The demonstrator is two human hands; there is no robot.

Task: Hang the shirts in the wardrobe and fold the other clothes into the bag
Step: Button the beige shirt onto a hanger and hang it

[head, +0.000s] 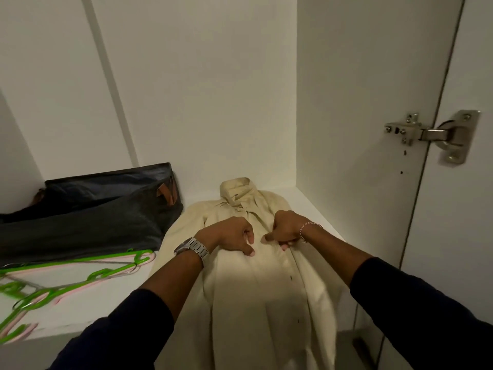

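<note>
Cream cotton-like shirt point(266, 284) lies face up on the white wardrobe shelf point(88, 308), collar toward the back right corner, its lower part running off the front edge and out of frame. Both hands work at the button placket on the chest: the left hand point(234, 235) has its fingers curled with thumb and forefinger pressing down on the fabric, and the right hand point(282, 229) is curled tight, pinching the placket edge just beside it (whether a button sits between the fingers cannot be made out). Judged handling: the cloth is light, soft and limp, will crease and slide on the smooth shelf, and offers no stiffness except at the collar; best taken at the collar or the shoulder seams when a hanger is fed in. Green and pink hangers point(66, 281) lie in a loose pile at the front left edge of the shelf, near the shirt's left side. A dark bag point(88, 212) with brown tabs rests against the back left, touching the shirt's sleeve area. Hidden or unclear: the shirt's hem and sleeves, the bag's contents, any hanging rail, and other clothes are not in view. A metal hinge point(432, 134) shows on the right-hand door
</note>
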